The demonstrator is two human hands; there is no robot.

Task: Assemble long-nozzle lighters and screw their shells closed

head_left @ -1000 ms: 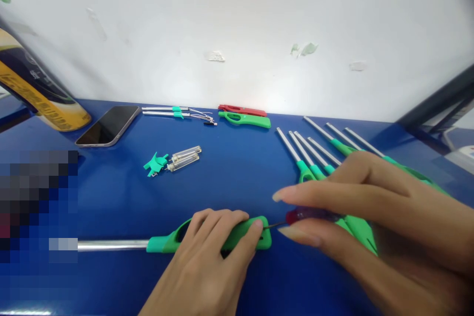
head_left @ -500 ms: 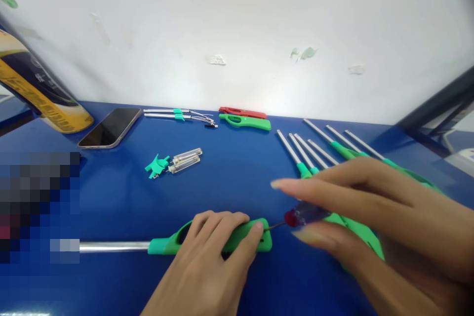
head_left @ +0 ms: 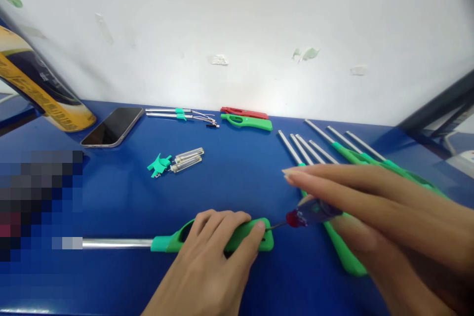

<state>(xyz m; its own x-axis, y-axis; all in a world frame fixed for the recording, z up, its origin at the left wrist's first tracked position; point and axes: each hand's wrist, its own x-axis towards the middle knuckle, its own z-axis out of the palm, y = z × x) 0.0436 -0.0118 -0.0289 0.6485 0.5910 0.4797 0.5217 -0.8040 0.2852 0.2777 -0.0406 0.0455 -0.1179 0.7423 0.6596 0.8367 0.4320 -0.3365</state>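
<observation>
The left hand [head_left: 207, 256] pins a green lighter [head_left: 267, 241] flat on the table [head_left: 229, 187]; the right hand [head_left: 377, 207] grips a screwdriver [head_left: 313, 213]. Its tip could slip at this shallow angle and jab the thumb.

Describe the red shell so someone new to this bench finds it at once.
On the blue table, go to the far edge, along the white wall. Right of the phone, two slim shells lie side by side. The red shell is nearer the wall, set apart by colour from the green shell in front.
</observation>
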